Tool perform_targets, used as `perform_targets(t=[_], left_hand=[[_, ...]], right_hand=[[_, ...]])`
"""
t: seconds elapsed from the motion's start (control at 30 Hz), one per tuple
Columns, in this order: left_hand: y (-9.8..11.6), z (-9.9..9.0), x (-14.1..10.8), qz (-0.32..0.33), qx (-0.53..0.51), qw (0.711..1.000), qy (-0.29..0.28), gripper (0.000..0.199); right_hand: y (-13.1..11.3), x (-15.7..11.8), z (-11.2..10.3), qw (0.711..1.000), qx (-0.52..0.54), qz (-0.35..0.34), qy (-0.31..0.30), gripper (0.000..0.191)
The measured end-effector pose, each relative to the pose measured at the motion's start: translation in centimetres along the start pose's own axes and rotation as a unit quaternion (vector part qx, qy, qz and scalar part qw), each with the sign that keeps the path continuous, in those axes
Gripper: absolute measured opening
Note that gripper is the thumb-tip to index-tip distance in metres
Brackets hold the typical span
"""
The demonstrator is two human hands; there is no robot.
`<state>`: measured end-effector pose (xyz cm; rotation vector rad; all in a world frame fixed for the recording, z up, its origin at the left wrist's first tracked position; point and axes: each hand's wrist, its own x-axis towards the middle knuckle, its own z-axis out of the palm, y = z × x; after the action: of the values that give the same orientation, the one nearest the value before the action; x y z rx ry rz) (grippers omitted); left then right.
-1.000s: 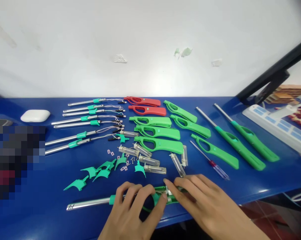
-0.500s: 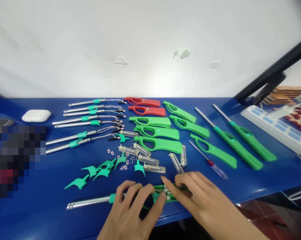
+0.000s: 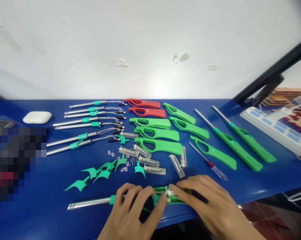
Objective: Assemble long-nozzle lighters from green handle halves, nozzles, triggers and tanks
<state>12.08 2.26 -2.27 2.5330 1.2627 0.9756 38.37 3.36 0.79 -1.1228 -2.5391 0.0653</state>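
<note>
A long-nosed gas lighter (image 3: 92,203) lies at the table's front edge, its metal tube pointing left and its green handle shell opened up. My left hand (image 3: 135,208) is curled over the trigger area, with the thumb resting on parts inside the shell. Fingers of my right hand (image 3: 209,201) press on the handle's right part, where a clear fuel tank (image 3: 169,191) partly shows. That palm hides the handle's end. Just beyond lie several loose fuel tanks (image 3: 154,170), teal triggers (image 3: 90,172) and tiny screws (image 3: 133,161).
Metal tubes with wires (image 3: 75,125) lie at the left, green shells (image 3: 160,145) and red shells (image 3: 147,112) in the middle. A screwdriver (image 3: 216,170) and two closed lighters (image 3: 240,153) are at right. Behind them are a power strip (image 3: 272,128) and a white case (image 3: 37,117).
My right hand has shifted slightly right, its index finger drawing back along the shell, so more of the clear fuel tank shows. My left hand has stayed on the lighter.
</note>
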Motion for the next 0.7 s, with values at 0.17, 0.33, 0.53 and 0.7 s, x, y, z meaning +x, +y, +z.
perform_targets(t=[0.17, 0.33, 0.53, 0.7], left_hand=[[-0.1, -0.3, 0.1, 0.009, 0.015, 1.0, -0.019, 0.042], [-0.3, -0.7, 0.0, 0.019, 0.031, 0.999, -0.04, 0.045], [-0.5, -0.7, 0.0, 0.025, 0.035, 0.998, -0.05, 0.05], [-0.6, -0.5, -0.1, 0.026, 0.034, 0.998, -0.044, 0.055]], right_hand=[[0.0, -0.3, 0.2, 1.0, -0.009, -0.002, -0.026, 0.045], [0.0, -0.2, 0.0, 0.999, -0.03, -0.018, -0.039, 0.048], [-0.2, 0.1, 0.7, 1.0, 0.008, 0.015, 0.004, 0.051], [-0.5, 1.1, 0.0, 0.998, 0.057, 0.03, 0.02, 0.037]])
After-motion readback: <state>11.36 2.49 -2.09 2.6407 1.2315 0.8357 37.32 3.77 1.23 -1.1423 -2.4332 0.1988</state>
